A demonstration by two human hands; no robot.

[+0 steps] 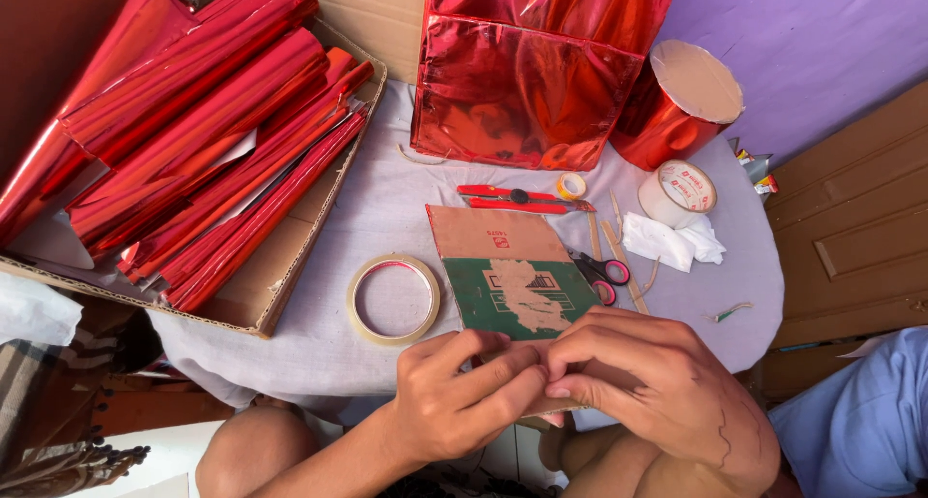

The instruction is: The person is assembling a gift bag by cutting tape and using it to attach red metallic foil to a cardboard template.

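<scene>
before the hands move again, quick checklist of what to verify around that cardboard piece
1. Both hands on the work: left hand and right hand meet at the cardboard piece's near edge: ok.
2. What the fingertips pinch: hidden: cannot tell.
3. Tape roll near left hand: ok.
4. Scissors beside the cardboard, blades under it: ok.
5. Red cutter lying apart from both hands: ok.
6. Cutter blade retracted: cannot tell.
</scene>
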